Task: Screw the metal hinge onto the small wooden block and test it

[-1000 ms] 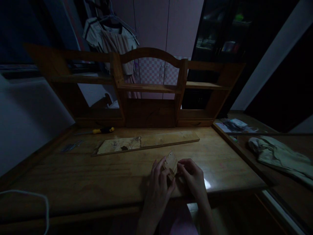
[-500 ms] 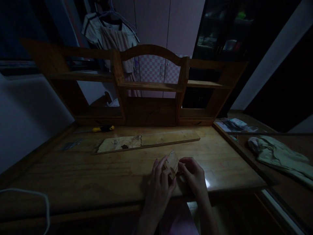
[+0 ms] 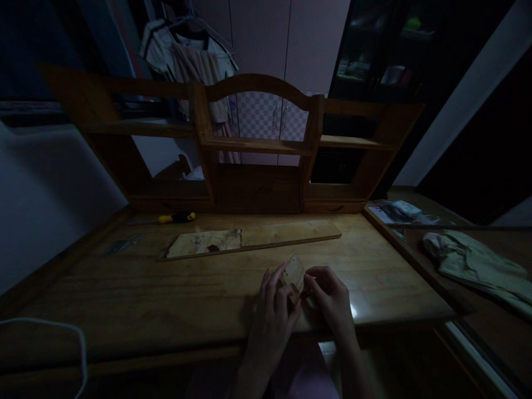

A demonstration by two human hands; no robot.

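Little has changed from the earlier frames: both hands stay closed around the small pale wooden block (image 3: 293,274) at the near middle of the glossy brown wooden worktop (image 3: 166,293), and the view has only drifted slightly. The left hand (image 3: 272,316) has its fingers curled up against the block's left side in a firm grip, palm turned inward; the right hand (image 3: 330,302) pinches the block's right edge with thumb and fingertips, wrist low near the worktop's near edge. The block stands tilted, its upper corner leaning away to the far side. Beyond it lies a long flat pale wooden plank (image 3: 253,238), and at the far left a yellow-handled screwdriver (image 3: 174,217). Dim light hides the block's underside and what the fingertips touch there.
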